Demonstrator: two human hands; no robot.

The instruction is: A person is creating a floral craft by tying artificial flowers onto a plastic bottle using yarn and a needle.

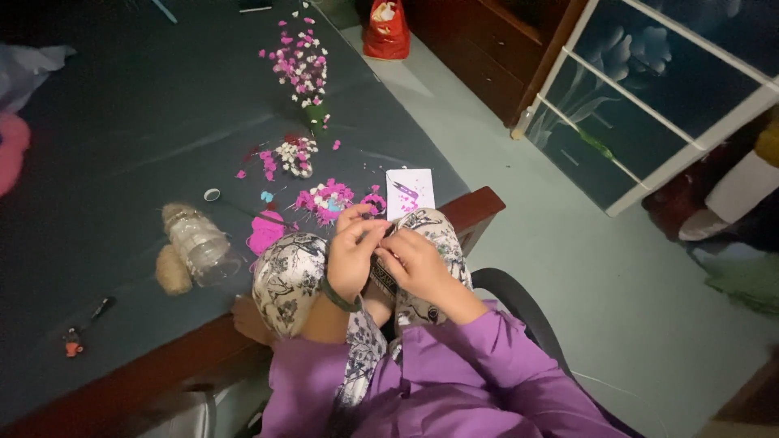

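My left hand (pixel 355 251) and my right hand (pixel 416 261) meet above my knees, which are raised in floral-patterned fabric. Both hands pinch a small dark object (pixel 383 268) between them; its kind is too small to tell. A green band circles my left wrist. Just beyond my fingers, on the dark table (pixel 122 138), lie piles of small pink and white paper flowers (pixel 327 199) and a white card (pixel 410 192) with pink bits on it. A further spray of pink and white flowers (pixel 300 65) lies farther back.
A clear plastic jar (pixel 199 243) lies on its side by a ball of twine (pixel 172 272). A small dark tool with an orange tip (pixel 81 332) lies near the table's wooden front edge. A red bag (pixel 386 31) stands on the floor; a white-framed cabinet (pixel 649 97) is to the right.
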